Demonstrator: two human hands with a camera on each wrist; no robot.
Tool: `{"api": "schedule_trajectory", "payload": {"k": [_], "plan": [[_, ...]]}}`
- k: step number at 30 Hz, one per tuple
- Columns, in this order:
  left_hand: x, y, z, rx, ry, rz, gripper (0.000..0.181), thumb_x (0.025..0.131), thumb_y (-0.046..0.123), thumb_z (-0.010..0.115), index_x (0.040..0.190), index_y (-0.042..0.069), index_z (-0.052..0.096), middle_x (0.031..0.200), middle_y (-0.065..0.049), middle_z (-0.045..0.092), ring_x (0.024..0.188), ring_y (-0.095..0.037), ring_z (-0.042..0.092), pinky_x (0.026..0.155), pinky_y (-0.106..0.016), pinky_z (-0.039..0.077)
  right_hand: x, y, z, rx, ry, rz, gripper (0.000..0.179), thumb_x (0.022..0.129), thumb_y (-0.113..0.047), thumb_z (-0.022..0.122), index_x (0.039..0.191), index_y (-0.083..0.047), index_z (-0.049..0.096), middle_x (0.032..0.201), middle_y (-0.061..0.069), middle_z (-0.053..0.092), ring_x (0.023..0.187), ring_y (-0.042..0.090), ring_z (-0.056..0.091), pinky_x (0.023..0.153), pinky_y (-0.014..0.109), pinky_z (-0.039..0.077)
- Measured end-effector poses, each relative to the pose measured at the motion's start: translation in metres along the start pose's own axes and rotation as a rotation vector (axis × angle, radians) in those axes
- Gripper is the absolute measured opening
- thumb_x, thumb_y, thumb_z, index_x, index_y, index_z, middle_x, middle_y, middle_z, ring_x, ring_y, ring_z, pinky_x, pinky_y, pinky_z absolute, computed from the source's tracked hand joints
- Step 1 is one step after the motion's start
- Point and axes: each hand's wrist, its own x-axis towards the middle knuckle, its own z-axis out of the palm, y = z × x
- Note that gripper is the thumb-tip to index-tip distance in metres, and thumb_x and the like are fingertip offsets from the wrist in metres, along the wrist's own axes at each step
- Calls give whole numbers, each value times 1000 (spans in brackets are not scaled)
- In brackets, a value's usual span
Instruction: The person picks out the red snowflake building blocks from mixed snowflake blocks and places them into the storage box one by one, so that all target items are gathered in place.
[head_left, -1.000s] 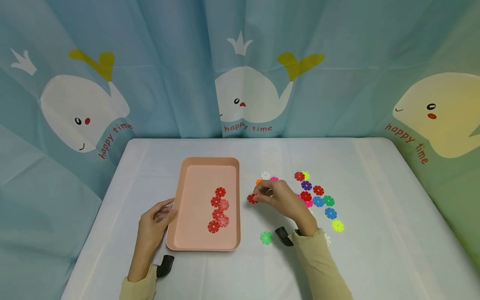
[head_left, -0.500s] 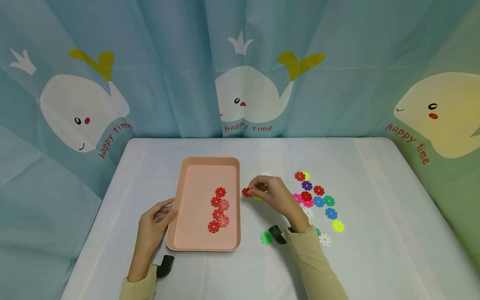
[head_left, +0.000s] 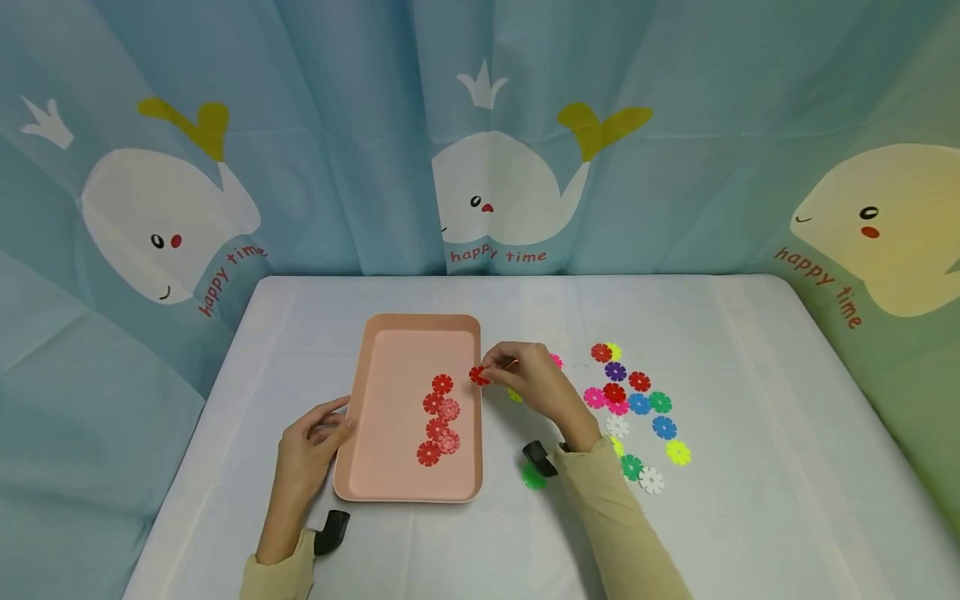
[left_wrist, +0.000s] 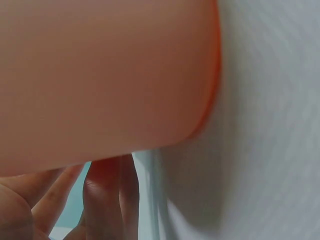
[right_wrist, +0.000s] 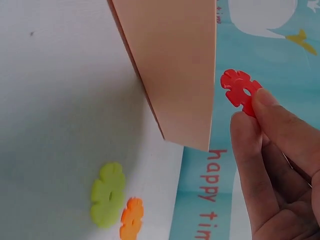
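My right hand [head_left: 534, 380] pinches a red snowflake disc [head_left: 477, 376] between thumb and fingertips at the tray's right rim. In the right wrist view the held disc, a red notched ring [right_wrist: 233, 84], is tilted and raised beside the tray wall [right_wrist: 180, 65]. The pink tray [head_left: 397, 358] contains several red and pinkish-red snowflake discs [head_left: 428, 453] on its right half. At its left side, my left hand [head_left: 303, 450] grips the edge, thumb by the rim. The left wrist view shows its fingers [left_wrist: 102, 195] against the tray's outer wall, partly hidden.
Several snowflake discs lie loose right of the tray, among them a purple disc [head_left: 615, 372], a blue disc [head_left: 664, 428] and a white disc [head_left: 651, 480]. A green disc [head_left: 534, 477] lies near the right wrist camera [head_left: 539, 457]. Behind the white-covered table hangs a whale-print curtain [head_left: 337, 150].
My right hand has moved left and slightly away from me with the red snowflake disc, from over the table to the tray's right rim. My left hand stays in place.
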Motion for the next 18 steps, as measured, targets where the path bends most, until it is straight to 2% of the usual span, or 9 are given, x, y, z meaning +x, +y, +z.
{"api": "schedule_trajectory", "payload": {"k": [7,18], "plan": [[1,-1,0,10,-6,-22,41,93,17,72,132,7,64,114,-18,68,88,0,65,75,-10,49,7,3,7,7,15,16,9,88,-8,75,95,-4,73,91,6,74,80,15,69,76,27,59],[1,-1,0,-5,0,-4,39,92,16,72,130,7,65,114,-19,68,87,1,64,75,-11,50,17,3,17,19,24,-4,9,88,-8,75,96,-3,73,91,5,74,82,15,68,81,30,58]]}}
